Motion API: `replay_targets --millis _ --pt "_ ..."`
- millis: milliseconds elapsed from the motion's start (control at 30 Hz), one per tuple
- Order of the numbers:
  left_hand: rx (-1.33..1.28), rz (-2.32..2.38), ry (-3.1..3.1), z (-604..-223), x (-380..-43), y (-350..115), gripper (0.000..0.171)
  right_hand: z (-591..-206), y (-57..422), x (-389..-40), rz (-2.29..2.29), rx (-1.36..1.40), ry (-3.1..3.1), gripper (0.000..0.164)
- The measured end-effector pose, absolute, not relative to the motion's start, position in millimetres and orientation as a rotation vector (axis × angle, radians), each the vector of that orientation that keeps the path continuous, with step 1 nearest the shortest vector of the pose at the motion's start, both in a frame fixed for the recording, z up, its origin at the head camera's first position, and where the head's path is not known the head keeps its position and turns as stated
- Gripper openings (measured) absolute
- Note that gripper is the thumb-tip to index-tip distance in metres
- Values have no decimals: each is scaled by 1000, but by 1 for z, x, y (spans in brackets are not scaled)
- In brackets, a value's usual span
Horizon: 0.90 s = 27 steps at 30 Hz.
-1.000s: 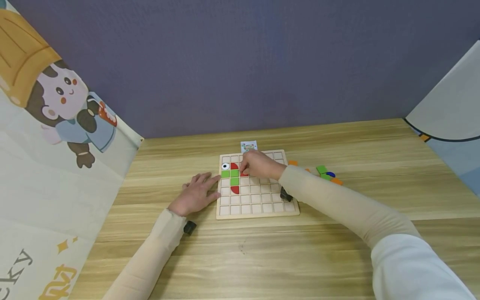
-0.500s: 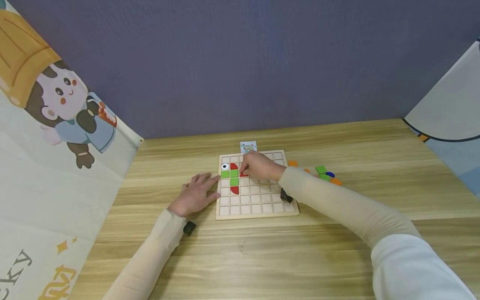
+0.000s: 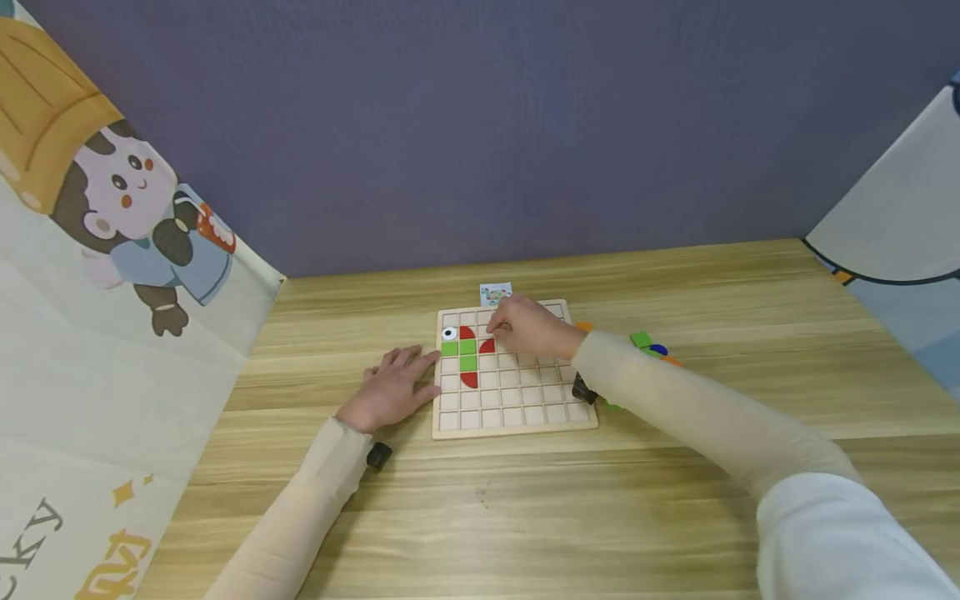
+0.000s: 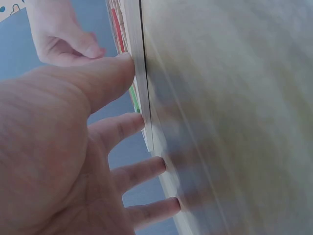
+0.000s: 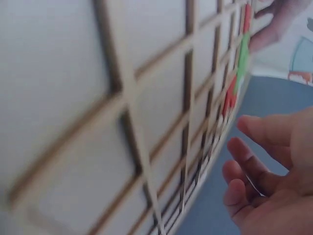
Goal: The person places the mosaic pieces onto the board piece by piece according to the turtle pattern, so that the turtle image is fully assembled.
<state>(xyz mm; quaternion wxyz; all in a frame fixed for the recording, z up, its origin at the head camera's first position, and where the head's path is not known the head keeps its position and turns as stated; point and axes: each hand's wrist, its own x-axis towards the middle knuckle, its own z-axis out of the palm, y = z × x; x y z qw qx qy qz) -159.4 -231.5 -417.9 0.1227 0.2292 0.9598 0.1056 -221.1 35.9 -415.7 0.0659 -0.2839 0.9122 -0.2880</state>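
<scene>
Left wall panel (image 3: pixel 67 375) reads "cky" (image 3: pixel 33 531), cut off at frame edge, beside orange characters (image 3: pixel 116 567) I can't make out. Gridded board (image 3: pixel 512 416) sits flat on wood-grain table (image 3: pixel 570 517), print on card (image 3: pixel 493 292) behind it too small to read. Left hand (image 3: pixel 390 390) spread at board's left edge, right hand (image 3: pixel 534 327) loose above board near red quarter-round tile (image 3: pixel 487 346), both grips empty.

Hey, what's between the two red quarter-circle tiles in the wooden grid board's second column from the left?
Two green square tiles sit between the upper red quarter-circle tile and the lower red tile; the head view shows it.
</scene>
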Motion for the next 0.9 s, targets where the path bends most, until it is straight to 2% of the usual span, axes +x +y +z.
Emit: replay_targets --millis 533,900 --pt "647 329 2797 -422 -163 -231 62 -410 102 -227 -909 -706 2790 20" --pt "636 310 2791 -419 -162 -229 62 -408 152 -210 -856 -600 2794 23"
